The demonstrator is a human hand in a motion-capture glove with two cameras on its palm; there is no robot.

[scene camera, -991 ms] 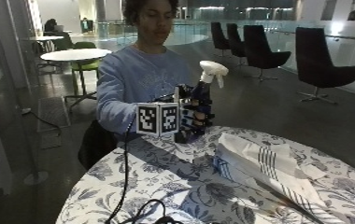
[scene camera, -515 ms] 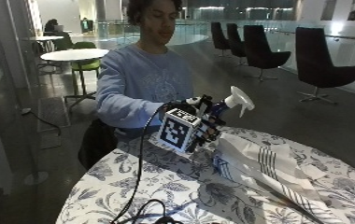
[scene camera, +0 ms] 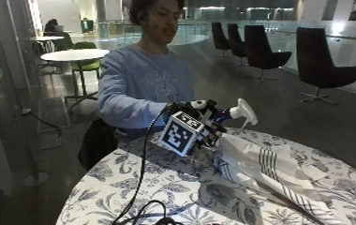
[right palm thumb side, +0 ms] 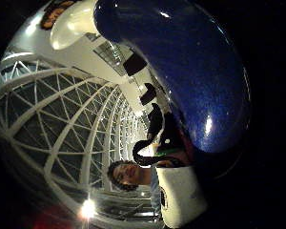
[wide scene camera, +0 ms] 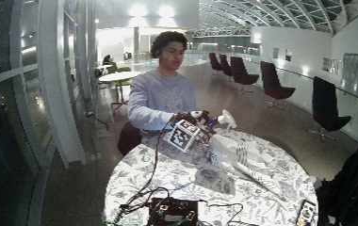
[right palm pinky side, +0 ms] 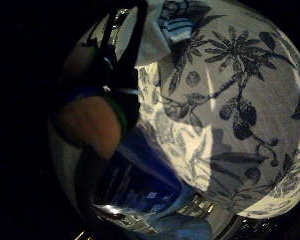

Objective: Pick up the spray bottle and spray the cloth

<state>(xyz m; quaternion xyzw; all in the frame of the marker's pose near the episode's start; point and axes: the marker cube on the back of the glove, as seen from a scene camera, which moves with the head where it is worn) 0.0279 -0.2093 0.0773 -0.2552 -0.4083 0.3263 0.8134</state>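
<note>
1. Above the near edge of the round tabletop (scene camera: 134, 187), in the outside view, the gloved right hand (scene camera: 200, 126) holds the spray bottle (scene camera: 234, 112) off the surface, tipped so its white nozzle leans toward the cloth (scene camera: 265, 164). The fingers are curled round the blue body. The cloth, white with dark stripes, lies crumpled on the floral tabletop just below and beyond the nozzle. So the pick-up looks done; whether any spray has come out I cannot tell.

2. In the wide outside view, the same arrangement shows: the right hand (wide scene camera: 194, 123) carries the spray bottle (wide scene camera: 224, 120) above the cloth (wide scene camera: 232, 153), nozzle towards it, the bottle apart from the fabric.

3. In the thumb side palm view, the blue body of the spray bottle (right palm thumb side: 181, 71) fills much of the picture close to the palm, with the white spray head (right palm thumb side: 74, 26) at one end. No mist is visible.

4. In the little finger side palm view, the floral tabletop (right palm pinky side: 230, 100) lies under the hand, a bare fingertip (right palm pinky side: 87, 125) curls beside the blue bottle base (right palm pinky side: 140, 185), and a corner of the cloth (right palm pinky side: 162, 25) sits at the edge.

5. By my judgement, what is left is pulling the trigger over the cloth.
</note>
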